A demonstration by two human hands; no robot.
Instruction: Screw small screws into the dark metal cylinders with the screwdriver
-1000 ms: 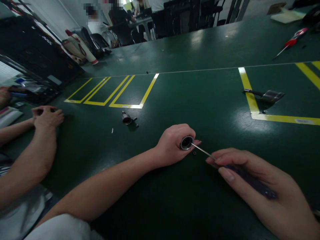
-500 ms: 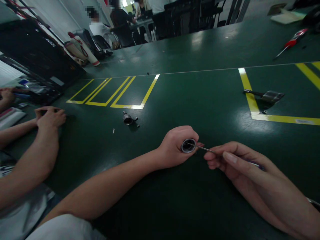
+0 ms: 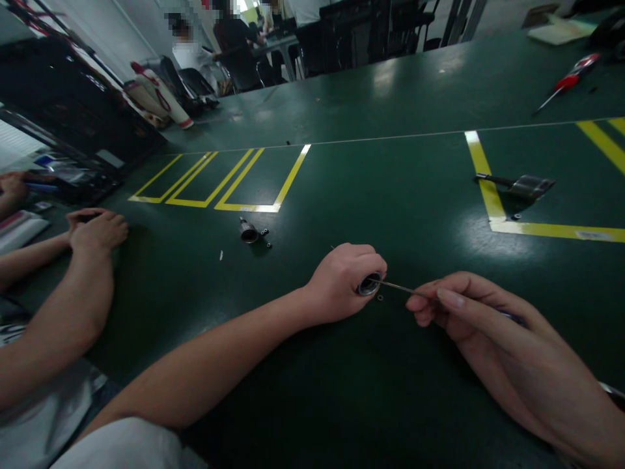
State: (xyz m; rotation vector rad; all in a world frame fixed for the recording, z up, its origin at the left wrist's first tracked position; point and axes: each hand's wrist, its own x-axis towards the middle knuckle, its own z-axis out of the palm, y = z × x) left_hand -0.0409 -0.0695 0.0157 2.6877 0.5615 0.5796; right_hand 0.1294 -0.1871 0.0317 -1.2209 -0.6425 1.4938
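Note:
My left hand [image 3: 344, 283] is wrapped round a hollow metal cylinder [image 3: 370, 284], its round open mouth turned toward my right hand. Between thumb and fingertips, my right hand [image 3: 459, 309] pinches a thin-shafted metal tool [image 3: 398, 286]. The shaft's tip reaches into the cylinder's mouth; a dark blue end shows behind my fingers, and the rest is hidden by the hand. Just below the cylinder lies a small ring or nut [image 3: 380, 298]. Farther off on the table is a cup-shaped metal part [image 3: 249, 231] with several tiny nut-like pieces [image 3: 265, 232] beside it.
Yellow tape frames [image 3: 247, 208] mark the green table [image 3: 371, 189]. A dark shafted metal part [image 3: 530, 187] lies across the right tape, and a red screwdriver [image 3: 569, 79] is at far right. At left, another person's hands [image 3: 97, 228] rest near black equipment [image 3: 58, 98].
My right hand has drawn slightly right with the thin tool, so more shaft shows. The cylinder's mouth has turned a little, and the small ring below it is now plainly visible.

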